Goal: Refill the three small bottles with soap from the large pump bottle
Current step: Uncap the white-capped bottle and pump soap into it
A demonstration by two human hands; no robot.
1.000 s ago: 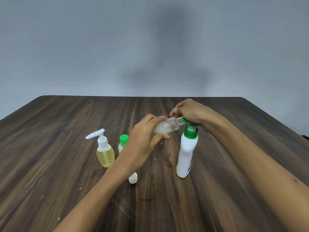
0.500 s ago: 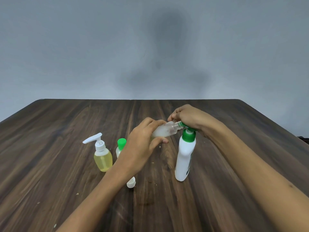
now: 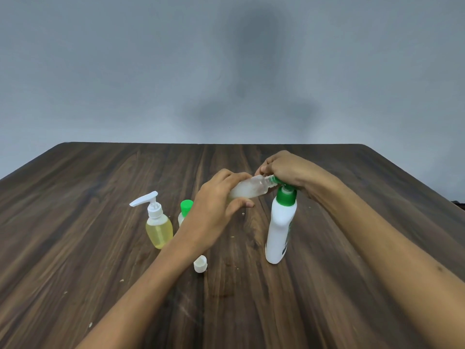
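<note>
the left hand (image 3: pixel 214 210) wraps its fingers and thumb around the base end of a clear small bottle (image 3: pixel 247 189), holding it tilted almost flat with the open neck pointing toward the other hand. the right hand (image 3: pixel 286 170) is curled down over the green pump head of the large pump bottle (image 3: pixel 279 230), fingers bunched on top; the nozzle is hidden under them, so whether it sits inside the small neck i cannot tell, though neck and pump meet right beneath the right fingers.

the step in hand looks like pumping soap into this bottle. to do it well, keep the neck touching the nozzle tip, press in slow full strokes, keep the neck end a little higher than the base so soap runs inward, and steady the tall white bottle, since a sideways push could tip it.

just below the left wrist lies a loose white cap (image 3: pixel 200 264), probably this bottle's. behind the left wrist stands a green-capped small bottle (image 3: pixel 185 210), partly hidden, and further left of it a yellow-filled pump bottle (image 3: pixel 158 226). all rest on the dark wooden table (image 3: pixel 100 285).

a label edge shows on the large bottle's right side, but no writing is readable.
</note>
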